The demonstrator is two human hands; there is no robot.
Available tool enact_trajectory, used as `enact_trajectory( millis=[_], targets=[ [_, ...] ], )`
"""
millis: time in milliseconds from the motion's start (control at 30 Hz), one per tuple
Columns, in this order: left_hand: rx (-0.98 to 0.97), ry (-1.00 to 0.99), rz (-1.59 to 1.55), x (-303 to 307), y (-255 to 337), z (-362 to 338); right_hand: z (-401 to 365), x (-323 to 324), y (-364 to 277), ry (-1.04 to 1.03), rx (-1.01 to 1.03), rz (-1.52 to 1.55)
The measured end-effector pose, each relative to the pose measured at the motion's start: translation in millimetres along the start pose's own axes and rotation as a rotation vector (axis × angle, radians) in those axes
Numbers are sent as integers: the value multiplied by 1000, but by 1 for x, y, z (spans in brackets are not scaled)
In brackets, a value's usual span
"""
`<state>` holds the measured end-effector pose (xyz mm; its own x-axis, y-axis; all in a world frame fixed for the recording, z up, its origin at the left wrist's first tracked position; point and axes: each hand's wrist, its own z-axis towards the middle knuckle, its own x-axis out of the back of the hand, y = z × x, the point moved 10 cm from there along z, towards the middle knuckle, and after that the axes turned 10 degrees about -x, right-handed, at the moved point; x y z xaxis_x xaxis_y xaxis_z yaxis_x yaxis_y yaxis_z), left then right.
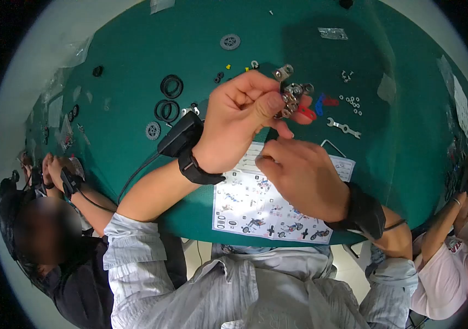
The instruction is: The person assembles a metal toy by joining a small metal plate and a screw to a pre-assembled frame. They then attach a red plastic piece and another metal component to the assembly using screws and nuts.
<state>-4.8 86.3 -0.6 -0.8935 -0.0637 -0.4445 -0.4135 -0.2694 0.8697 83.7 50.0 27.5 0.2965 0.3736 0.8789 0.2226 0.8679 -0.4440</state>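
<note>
My left hand (237, 120) is closed on a small assembly of shiny metal brackets and screws (293, 98), pinched between thumb and fingers above the table. A red piece (306, 113) shows at its lower side, by my fingertips. Just below, my right hand (306, 172) is curled over a printed instruction sheet (269, 205), thumb and fingers drawn together. Whatever those fingers hold, if anything, is hidden. Beside its knuckles shows a bent metal rod like a hex key (331, 146). Both wrists wear black bands.
On the green table (184, 49) lie black tyres (171, 86), grey wheels (230, 41), a wrench (343, 128), a blue part (319, 104), nuts (353, 102) and screws (347, 75). People sit at both sides, their hands (58, 169) near the table edge.
</note>
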Motion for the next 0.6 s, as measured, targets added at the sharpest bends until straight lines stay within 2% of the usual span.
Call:
enact_trajectory(
  millis=[67,267,367,567,600],
  targets=[
    [28,14,-68,-1,-1,-1,0,0,-3,23,33,-18],
    [15,-23,-83,-2,-3,-6,0,2,9,-100,-30,69],
    [61,-15,-104,-1,-7,-9,-6,1,9,-81,-61,29],
    [-10,-63,-124,-8,4,-4,-14,15,-4,-122,13,138],
    [-35,-70,-111,-8,7,-3,-13,31,-7,-47,29,216]
  ],
)
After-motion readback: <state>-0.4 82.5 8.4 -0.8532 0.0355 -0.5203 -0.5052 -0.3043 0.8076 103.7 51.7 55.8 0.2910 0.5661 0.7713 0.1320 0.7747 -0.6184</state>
